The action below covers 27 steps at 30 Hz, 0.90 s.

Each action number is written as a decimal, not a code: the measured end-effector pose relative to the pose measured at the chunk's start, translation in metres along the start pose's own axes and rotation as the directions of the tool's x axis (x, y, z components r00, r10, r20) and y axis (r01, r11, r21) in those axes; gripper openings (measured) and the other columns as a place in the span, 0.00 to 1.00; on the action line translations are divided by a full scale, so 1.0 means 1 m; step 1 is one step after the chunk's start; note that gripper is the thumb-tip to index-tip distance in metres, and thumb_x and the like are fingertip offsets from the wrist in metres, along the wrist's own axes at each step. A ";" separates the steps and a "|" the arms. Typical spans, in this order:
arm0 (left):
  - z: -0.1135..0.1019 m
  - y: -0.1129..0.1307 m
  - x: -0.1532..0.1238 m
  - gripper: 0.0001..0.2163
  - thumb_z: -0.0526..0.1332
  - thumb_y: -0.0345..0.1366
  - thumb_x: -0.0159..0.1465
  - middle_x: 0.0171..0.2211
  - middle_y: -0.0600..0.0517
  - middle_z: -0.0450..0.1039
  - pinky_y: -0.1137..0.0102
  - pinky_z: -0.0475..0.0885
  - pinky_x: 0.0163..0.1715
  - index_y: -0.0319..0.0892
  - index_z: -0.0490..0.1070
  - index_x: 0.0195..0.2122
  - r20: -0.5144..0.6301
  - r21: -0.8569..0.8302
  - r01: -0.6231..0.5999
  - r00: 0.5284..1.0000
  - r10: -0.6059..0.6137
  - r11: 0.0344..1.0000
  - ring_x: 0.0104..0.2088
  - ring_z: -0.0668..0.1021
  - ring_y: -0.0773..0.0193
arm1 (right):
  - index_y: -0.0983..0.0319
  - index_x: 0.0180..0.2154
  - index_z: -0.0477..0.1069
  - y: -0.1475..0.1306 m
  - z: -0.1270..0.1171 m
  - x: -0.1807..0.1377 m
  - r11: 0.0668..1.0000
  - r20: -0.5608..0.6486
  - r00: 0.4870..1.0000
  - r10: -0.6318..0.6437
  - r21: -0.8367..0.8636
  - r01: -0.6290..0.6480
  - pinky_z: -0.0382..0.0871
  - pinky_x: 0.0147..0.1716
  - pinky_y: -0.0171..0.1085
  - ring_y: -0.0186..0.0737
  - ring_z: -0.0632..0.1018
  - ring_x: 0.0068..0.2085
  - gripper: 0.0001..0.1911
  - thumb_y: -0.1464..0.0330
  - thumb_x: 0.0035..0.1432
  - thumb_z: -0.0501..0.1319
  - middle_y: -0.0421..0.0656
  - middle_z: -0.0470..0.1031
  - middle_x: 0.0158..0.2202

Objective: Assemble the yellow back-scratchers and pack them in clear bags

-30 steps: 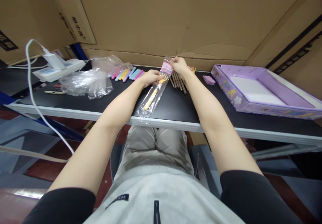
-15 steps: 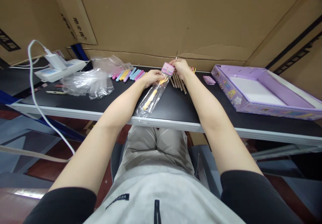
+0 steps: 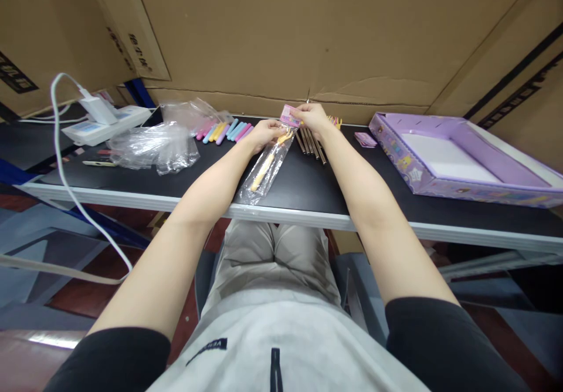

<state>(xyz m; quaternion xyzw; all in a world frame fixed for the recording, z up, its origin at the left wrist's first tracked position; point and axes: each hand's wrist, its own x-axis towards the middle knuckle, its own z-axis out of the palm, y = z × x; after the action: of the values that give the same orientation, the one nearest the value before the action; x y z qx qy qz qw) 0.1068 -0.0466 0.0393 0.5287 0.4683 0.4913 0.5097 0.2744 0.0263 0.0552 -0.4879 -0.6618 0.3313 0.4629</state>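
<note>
A clear plastic bag [image 3: 275, 169] lies slanted over the table, with a yellow stick-like item [image 3: 263, 173] inside. My left hand [image 3: 266, 134] is closed on the upper part of the bag, by the yellow item's curled end. At the bag's mouth is a pink printed card [image 3: 289, 115], pinched by the fingers of my right hand [image 3: 314, 117]. Whether the card is inside the bag or over its edge I cannot tell. Several metallic brown sticks [image 3: 312, 144] lie just beneath my right hand. A thin pointed thing rises behind that hand, its lower part hidden.
Pastel sticks [image 3: 229, 131] lie in a row left of my hands, beside a heap of clear bags [image 3: 153, 148]. A power strip [image 3: 112, 123] with a white cable stands far left. Small pink cards [image 3: 365, 139] and a purple box [image 3: 422, 178] are right. Cardboard [image 3: 281, 40] walls the back.
The pink card has shifted slightly left and tilted, and my right fingers now reach further over it. My left hand has moved a little up the bag.
</note>
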 end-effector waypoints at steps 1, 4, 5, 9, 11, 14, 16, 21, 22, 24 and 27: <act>0.000 0.000 0.000 0.12 0.68 0.19 0.72 0.25 0.56 0.75 0.74 0.70 0.33 0.38 0.75 0.31 -0.001 -0.004 -0.004 1.000 0.004 1.000 0.25 0.75 0.71 | 0.60 0.32 0.74 0.001 0.000 0.001 1.000 -0.004 1.000 -0.011 -0.005 0.011 0.80 0.42 0.40 0.39 0.77 0.35 0.18 0.61 0.64 0.79 0.38 0.74 0.29; 0.002 0.000 0.000 0.11 0.70 0.21 0.71 0.26 0.55 0.75 0.73 0.73 0.35 0.40 0.75 0.32 0.001 -0.011 -0.021 1.000 0.021 1.000 0.25 0.76 0.70 | 0.60 0.36 0.75 0.005 0.003 0.006 1.000 -0.012 0.999 -0.030 0.000 0.030 0.82 0.45 0.43 0.41 0.80 0.38 0.13 0.64 0.65 0.77 0.39 0.76 0.32; 0.003 0.000 0.000 0.11 0.72 0.22 0.70 0.26 0.55 0.76 0.71 0.74 0.36 0.40 0.74 0.33 -0.007 -0.010 -0.024 1.000 0.024 1.000 0.25 0.76 0.69 | 0.60 0.37 0.76 0.006 0.004 0.007 1.000 -0.013 1.000 -0.028 0.010 0.028 0.83 0.46 0.44 0.41 0.80 0.39 0.10 0.66 0.65 0.75 0.40 0.76 0.33; 0.010 0.002 0.000 0.11 0.72 0.23 0.70 0.30 0.54 0.78 0.66 0.79 0.41 0.41 0.72 0.35 -0.093 -0.034 -0.036 0.995 0.033 0.999 0.26 0.78 0.67 | 0.61 0.47 0.75 0.008 0.008 0.012 0.996 -0.014 1.000 0.024 0.086 -0.022 0.85 0.45 0.46 0.42 0.82 0.40 0.11 0.75 0.63 0.68 0.41 0.78 0.39; 0.014 0.004 -0.002 0.11 0.69 0.21 0.71 0.31 0.54 0.78 0.66 0.80 0.41 0.41 0.71 0.36 -0.134 -0.061 -0.043 0.990 0.034 0.997 0.27 0.78 0.67 | 0.60 0.50 0.74 0.007 0.011 0.012 0.991 -0.022 0.997 0.067 0.120 -0.064 0.86 0.45 0.45 0.41 0.83 0.40 0.15 0.77 0.63 0.66 0.43 0.79 0.42; 0.019 0.009 -0.005 0.12 0.65 0.20 0.74 0.30 0.54 0.78 0.70 0.78 0.38 0.42 0.69 0.36 -0.161 -0.088 -0.040 0.987 0.025 0.995 0.26 0.77 0.69 | 0.61 0.55 0.72 0.003 0.014 0.009 0.980 -0.016 0.993 0.117 0.162 -0.113 0.86 0.45 0.43 0.39 0.84 0.41 0.19 0.79 0.64 0.64 0.46 0.80 0.50; 0.020 0.010 -0.006 0.12 0.65 0.21 0.75 0.29 0.55 0.78 0.72 0.77 0.36 0.42 0.69 0.37 -0.176 -0.091 -0.039 0.984 0.022 0.995 0.26 0.77 0.69 | 0.61 0.60 0.70 -0.001 0.016 0.005 0.971 -0.016 0.990 0.142 0.196 -0.136 0.86 0.46 0.43 0.38 0.84 0.41 0.23 0.79 0.66 0.63 0.47 0.80 0.53; 0.012 0.008 0.001 0.12 0.67 0.23 0.75 0.28 0.56 0.77 0.74 0.75 0.32 0.44 0.68 0.37 -0.250 -0.087 -0.021 0.968 -0.002 0.996 0.25 0.77 0.69 | 0.61 0.76 0.58 -0.011 0.018 -0.007 0.954 0.015 0.976 0.219 0.205 -0.217 0.87 0.42 0.40 0.37 0.84 0.38 0.36 0.76 0.71 0.62 0.48 0.83 0.52; 0.009 0.007 0.004 0.12 0.67 0.23 0.75 0.28 0.56 0.77 0.73 0.74 0.32 0.44 0.68 0.37 -0.264 -0.088 -0.013 0.964 -0.010 0.996 0.25 0.77 0.69 | 0.61 0.77 0.57 -0.013 0.018 -0.009 0.959 0.035 0.975 0.218 0.177 -0.221 0.87 0.41 0.39 0.38 0.85 0.37 0.37 0.74 0.72 0.62 0.48 0.84 0.51; 0.001 0.006 0.009 0.10 0.67 0.24 0.75 0.29 0.56 0.77 0.72 0.75 0.33 0.43 0.69 0.38 -0.300 -0.093 0.001 0.954 -0.029 0.996 0.25 0.78 0.68 | 0.59 0.78 0.59 -0.017 0.018 -0.013 0.973 0.074 0.978 0.196 0.105 -0.203 0.86 0.37 0.37 0.38 0.85 0.36 0.37 0.71 0.73 0.66 0.48 0.84 0.50; -0.010 0.006 0.016 0.06 0.66 0.24 0.75 0.28 0.56 0.77 0.70 0.77 0.34 0.41 0.73 0.44 -0.383 -0.129 0.015 0.922 -0.064 0.992 0.25 0.81 0.64 | 0.60 0.76 0.63 -0.025 0.020 -0.022 0.985 0.141 0.975 0.170 0.017 -0.174 0.85 0.34 0.37 0.39 0.84 0.32 0.38 0.68 0.71 0.72 0.46 0.85 0.45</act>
<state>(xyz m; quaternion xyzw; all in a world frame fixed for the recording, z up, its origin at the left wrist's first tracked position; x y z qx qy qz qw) 0.0985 -0.0301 0.0460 0.3796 0.5388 0.6035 0.4488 0.2497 -0.0021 0.0636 -0.5120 -0.6428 0.4129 0.3925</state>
